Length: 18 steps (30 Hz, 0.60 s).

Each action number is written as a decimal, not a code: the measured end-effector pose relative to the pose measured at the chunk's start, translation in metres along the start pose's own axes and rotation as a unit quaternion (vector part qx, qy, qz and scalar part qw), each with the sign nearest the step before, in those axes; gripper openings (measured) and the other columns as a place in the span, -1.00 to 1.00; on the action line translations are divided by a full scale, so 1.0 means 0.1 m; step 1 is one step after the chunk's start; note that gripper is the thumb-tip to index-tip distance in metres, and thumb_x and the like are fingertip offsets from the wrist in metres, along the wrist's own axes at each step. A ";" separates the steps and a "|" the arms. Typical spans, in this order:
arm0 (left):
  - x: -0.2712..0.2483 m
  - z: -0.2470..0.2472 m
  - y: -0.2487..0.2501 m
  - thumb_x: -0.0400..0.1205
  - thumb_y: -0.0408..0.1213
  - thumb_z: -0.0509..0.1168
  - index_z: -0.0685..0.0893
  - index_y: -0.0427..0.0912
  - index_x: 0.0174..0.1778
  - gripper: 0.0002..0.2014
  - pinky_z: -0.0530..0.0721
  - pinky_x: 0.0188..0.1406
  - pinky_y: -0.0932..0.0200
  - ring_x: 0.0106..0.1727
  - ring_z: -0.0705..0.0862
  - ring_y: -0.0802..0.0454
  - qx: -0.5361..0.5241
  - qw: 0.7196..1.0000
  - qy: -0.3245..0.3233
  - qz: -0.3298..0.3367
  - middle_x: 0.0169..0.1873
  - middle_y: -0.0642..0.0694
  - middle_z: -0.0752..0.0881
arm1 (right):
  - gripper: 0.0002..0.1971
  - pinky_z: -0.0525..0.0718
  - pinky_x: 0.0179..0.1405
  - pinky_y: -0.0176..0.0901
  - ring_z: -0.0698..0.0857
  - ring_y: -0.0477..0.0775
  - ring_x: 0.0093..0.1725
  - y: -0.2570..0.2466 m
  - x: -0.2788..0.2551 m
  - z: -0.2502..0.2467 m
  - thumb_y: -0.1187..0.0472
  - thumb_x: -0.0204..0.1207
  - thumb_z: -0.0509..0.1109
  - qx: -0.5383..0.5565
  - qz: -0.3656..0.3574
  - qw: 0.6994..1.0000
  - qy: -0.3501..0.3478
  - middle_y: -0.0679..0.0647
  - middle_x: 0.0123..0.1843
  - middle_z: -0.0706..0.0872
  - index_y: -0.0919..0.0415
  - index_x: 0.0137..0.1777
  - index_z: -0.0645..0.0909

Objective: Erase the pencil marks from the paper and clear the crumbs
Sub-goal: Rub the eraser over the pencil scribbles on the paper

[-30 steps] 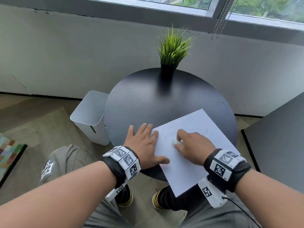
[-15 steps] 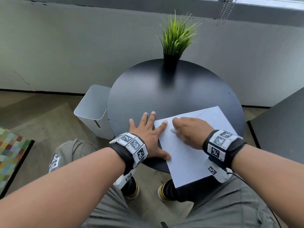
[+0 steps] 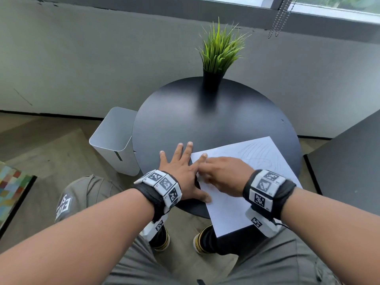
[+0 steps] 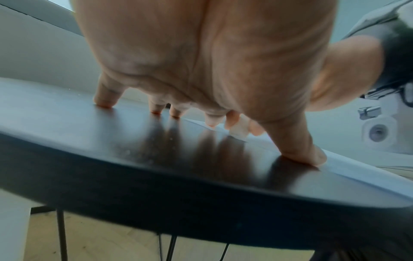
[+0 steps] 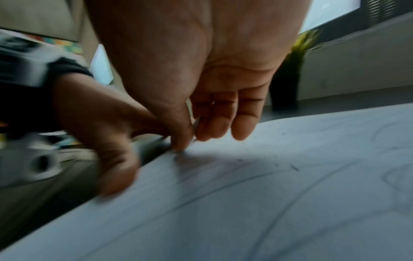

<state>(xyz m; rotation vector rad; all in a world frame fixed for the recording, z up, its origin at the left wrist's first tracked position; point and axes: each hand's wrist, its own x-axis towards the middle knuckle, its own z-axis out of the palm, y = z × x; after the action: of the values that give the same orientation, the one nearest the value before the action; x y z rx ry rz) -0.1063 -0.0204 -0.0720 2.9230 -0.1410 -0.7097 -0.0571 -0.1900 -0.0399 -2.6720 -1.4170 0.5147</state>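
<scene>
A white paper (image 3: 257, 165) with faint pencil marks (image 3: 255, 153) lies on the round black table (image 3: 205, 120), its near corner hanging over the edge. My left hand (image 3: 185, 169) lies flat with fingers spread, its index finger and thumb pressing the paper's left edge. My right hand (image 3: 218, 171) is low over that edge, blurred, beside the left. In the left wrist view a pale eraser (image 4: 239, 131) shows pinched in the right fingers. Small dark crumbs (image 5: 294, 167) lie on the paper (image 5: 268, 203).
A potted grass plant (image 3: 220, 50) stands at the table's far edge. On the floor to the left, against the table, stands a white bin (image 3: 115, 138). A second dark table (image 3: 349, 161) is close on the right. My knees are under the near edge.
My right hand has slid left across the paper to its left edge, up against the left hand. The left hand has stayed pressed in place.
</scene>
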 end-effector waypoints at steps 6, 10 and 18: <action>0.00 0.02 -0.01 0.13 0.77 0.16 -0.36 0.35 0.68 0.31 -0.19 0.53 -0.65 0.73 -0.44 -0.19 -0.001 1.000 0.006 -0.001 0.71 -0.06 -0.47 | -0.83 0.61 -0.15 0.04 0.64 0.19 -0.01 0.03 0.07 0.08 0.00 0.62 0.21 0.025 0.092 0.993 0.065 0.04 0.01 0.67 0.01 0.13 0.43; 0.00 0.02 -0.01 0.14 0.77 0.14 -0.36 0.32 0.69 0.32 -0.18 0.53 -0.65 0.72 -0.46 -0.18 0.003 1.000 -0.002 -0.003 0.70 -0.06 -0.50 | -0.87 0.56 -0.21 0.04 0.60 0.17 -0.08 0.00 -0.10 0.07 0.03 0.63 0.24 0.014 0.039 0.999 -0.002 0.03 -0.07 0.59 0.05 0.06 0.44; 0.00 0.02 0.01 0.13 0.78 0.12 -0.36 0.31 0.70 0.32 -0.16 0.52 -0.65 0.73 -0.44 -0.19 0.010 1.000 -0.003 -0.008 0.71 -0.07 -0.48 | -0.93 0.57 -0.19 0.10 0.50 0.12 -0.15 -0.04 -0.28 0.15 0.16 0.60 0.26 -0.013 -0.012 1.000 -0.016 0.00 -0.10 0.51 0.04 0.03 0.44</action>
<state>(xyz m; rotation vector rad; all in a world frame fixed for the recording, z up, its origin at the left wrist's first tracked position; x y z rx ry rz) -0.1068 -0.0212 -0.0735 2.9441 -0.1265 -0.7221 -0.0800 -0.2119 -0.0455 -2.6761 -1.4718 0.5434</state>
